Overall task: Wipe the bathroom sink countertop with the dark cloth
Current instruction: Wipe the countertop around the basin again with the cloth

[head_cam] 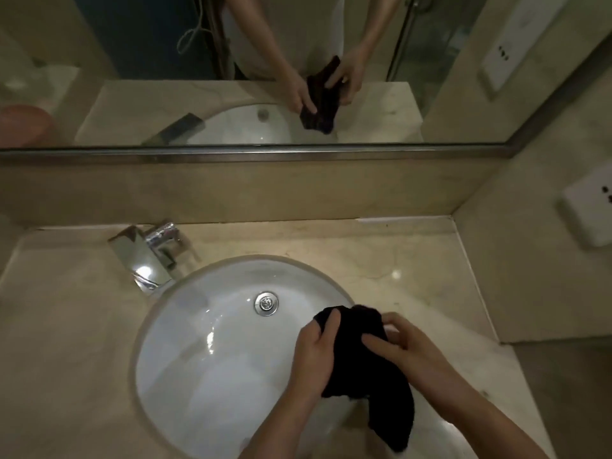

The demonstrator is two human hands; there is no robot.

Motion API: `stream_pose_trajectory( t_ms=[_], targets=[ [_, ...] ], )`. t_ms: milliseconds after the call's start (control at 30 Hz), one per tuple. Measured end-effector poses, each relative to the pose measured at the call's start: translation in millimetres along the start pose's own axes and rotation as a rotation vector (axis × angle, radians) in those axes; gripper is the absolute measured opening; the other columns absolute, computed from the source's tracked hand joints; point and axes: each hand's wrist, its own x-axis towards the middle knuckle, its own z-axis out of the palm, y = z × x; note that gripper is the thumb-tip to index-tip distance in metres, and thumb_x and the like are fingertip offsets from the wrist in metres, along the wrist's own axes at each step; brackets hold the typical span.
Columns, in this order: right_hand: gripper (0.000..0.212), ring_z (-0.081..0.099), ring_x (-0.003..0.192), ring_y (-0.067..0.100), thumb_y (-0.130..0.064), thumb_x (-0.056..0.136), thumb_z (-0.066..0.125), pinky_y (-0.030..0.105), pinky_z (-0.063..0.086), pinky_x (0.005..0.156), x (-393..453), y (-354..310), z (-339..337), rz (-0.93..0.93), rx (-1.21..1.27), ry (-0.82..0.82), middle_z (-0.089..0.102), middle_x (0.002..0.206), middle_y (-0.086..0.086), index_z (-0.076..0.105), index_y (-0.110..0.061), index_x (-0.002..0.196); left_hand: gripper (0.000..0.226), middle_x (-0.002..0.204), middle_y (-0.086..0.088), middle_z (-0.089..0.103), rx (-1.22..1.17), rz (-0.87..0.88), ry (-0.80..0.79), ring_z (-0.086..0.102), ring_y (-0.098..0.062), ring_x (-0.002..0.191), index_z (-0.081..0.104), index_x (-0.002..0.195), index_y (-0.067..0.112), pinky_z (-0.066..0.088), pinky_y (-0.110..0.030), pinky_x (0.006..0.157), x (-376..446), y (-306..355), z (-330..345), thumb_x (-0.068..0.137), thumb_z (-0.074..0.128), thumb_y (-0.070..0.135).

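Note:
The dark cloth (357, 369) hangs bunched over the right side of the white oval sink basin (205, 359). My left hand (313, 346) grips the cloth's upper left corner, fingers curled round it. My right hand (402, 342) pinches the cloth's upper right part from the other side. The cloth's tail droops toward the basin's near right rim. The beige marble countertop (390, 260) surrounds the basin.
A chrome faucet (149, 256) stands at the basin's back left. A mirror (251, 71) above the backsplash reflects both hands and the cloth. The side wall on the right carries a white socket (592, 210). The drain (266, 303) lies at the basin's back.

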Motion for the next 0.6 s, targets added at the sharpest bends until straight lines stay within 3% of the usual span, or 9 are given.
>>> stream_pose_trajectory(
  t_ms=[100,167,233,300,400,467,533,600],
  targets=[
    [0.011,0.073,0.091,0.017,-0.018,0.091,0.071,0.027,0.057,0.074,2,-7,-42,-0.238,0.037,0.301,0.074,0.098,-0.004,0.067,-0.024,0.099,0.030,0.098,-0.006,0.075,-0.143,-0.098,-0.056,0.072,-0.020,0.085,0.068,0.110,0.021,0.060,-0.037,0.078,10,-4,29,0.105,0.044,0.038],
    [0.016,0.071,0.085,0.011,-0.016,0.093,0.068,0.025,0.057,0.070,10,-12,-68,-0.385,-0.037,0.449,0.070,0.095,-0.011,0.064,-0.026,0.105,0.024,0.097,-0.007,0.075,-0.158,-0.118,-0.040,0.071,-0.019,0.082,0.068,0.110,0.021,0.056,-0.029,0.073,12,-10,32,0.105,0.046,0.028],
    [0.023,0.068,0.089,0.004,-0.025,0.094,0.067,0.026,0.057,0.072,28,-8,-90,-0.448,-0.215,0.513,0.066,0.099,-0.019,0.059,-0.033,0.114,0.024,0.092,-0.006,0.075,-0.117,-0.108,0.001,0.070,-0.018,0.082,0.072,0.102,0.019,0.053,-0.025,0.072,11,-16,29,0.103,0.048,0.020],
    [0.035,0.063,0.100,0.001,-0.044,0.094,0.063,0.030,0.055,0.080,57,3,-108,-0.394,-0.543,0.475,0.062,0.113,-0.025,0.053,-0.041,0.127,0.027,0.089,-0.005,0.074,-0.092,-0.097,0.042,0.070,-0.018,0.080,0.073,0.099,0.017,0.052,-0.025,0.073,10,-23,23,0.103,0.047,0.013],
    [0.059,0.045,0.133,0.014,-0.062,0.095,0.048,0.037,0.045,0.104,105,30,-124,-0.268,-0.984,0.441,0.044,0.149,-0.009,0.039,-0.038,0.148,0.030,0.087,-0.004,0.074,-0.064,-0.097,0.084,0.070,-0.018,0.080,0.074,0.097,0.018,0.052,-0.028,0.075,9,-33,16,0.102,0.046,0.008],
    [0.070,0.016,0.151,0.021,-0.066,0.097,0.032,0.040,0.019,0.123,137,44,-124,-0.279,-1.088,0.473,0.020,0.165,-0.001,0.026,-0.031,0.157,0.030,0.086,-0.003,0.074,-0.049,-0.092,0.100,0.069,-0.019,0.080,0.074,0.097,0.018,0.052,-0.028,0.076,9,-40,13,0.102,0.046,0.006],
    [0.070,0.004,0.154,0.023,-0.057,0.098,0.021,0.040,0.006,0.126,165,46,-116,-0.319,-1.088,0.542,0.011,0.168,0.004,0.021,-0.024,0.160,0.030,0.085,-0.004,0.075,-0.035,-0.104,0.105,0.069,-0.018,0.077,0.074,0.095,0.018,0.051,-0.027,0.074,8,-47,11,0.101,0.047,0.005],
    [0.065,0.007,0.154,0.026,-0.039,0.101,0.025,0.041,0.007,0.126,191,33,-94,-0.360,-1.085,0.614,0.010,0.168,0.010,0.021,-0.009,0.159,0.024,0.083,-0.005,0.075,-0.050,-0.127,0.125,0.068,-0.017,0.074,0.074,0.094,0.015,0.050,-0.025,0.071,6,-53,9,0.101,0.052,0.008]
  ],
)
